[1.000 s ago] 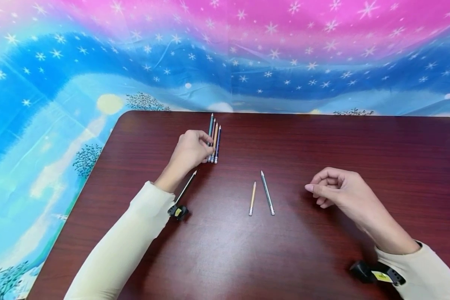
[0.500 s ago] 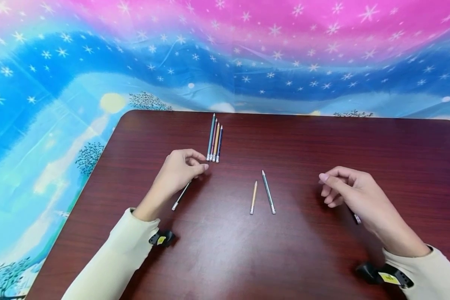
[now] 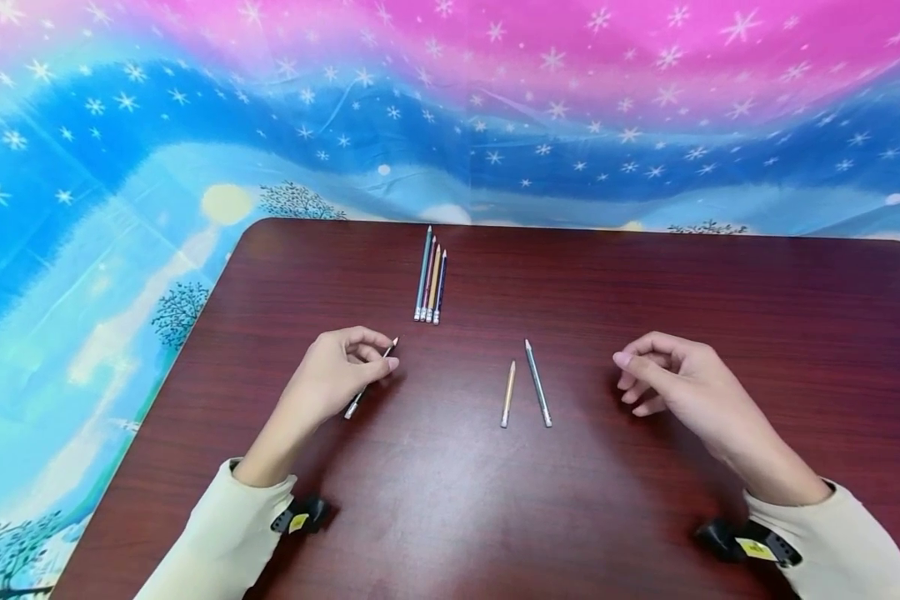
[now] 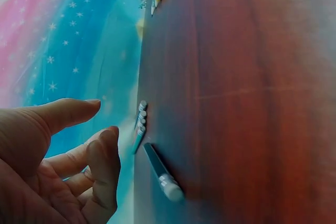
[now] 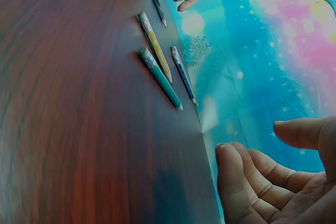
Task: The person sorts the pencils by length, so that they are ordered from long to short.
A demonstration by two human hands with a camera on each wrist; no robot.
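Observation:
My left hand (image 3: 337,367) hovers over a dark pencil (image 3: 355,404) lying slanted on the table, and covers its middle in the head view. In the left wrist view the thumb and fingertips stand apart with nothing between them, and that pencil's eraser end (image 4: 170,187) lies beyond them. Right of centre lie a short yellow pencil (image 3: 508,396) and a longer grey-green pencil (image 3: 537,383), apart from each other. My right hand (image 3: 682,383) is held above the table to their right, fingers loosely bent, holding nothing.
Several pencils (image 3: 423,271) lie side by side near the table's back edge, eraser ends towards me. The dark red-brown table (image 3: 450,508) is backed by a snowflake-patterned cloth (image 3: 450,100). Each sleeve carries a black wrist camera (image 3: 307,515).
My left hand has come away from the row of pencils, moving back and left to the dark pencil. The right hand shifted slightly right, then back left. The pencils have stayed put.

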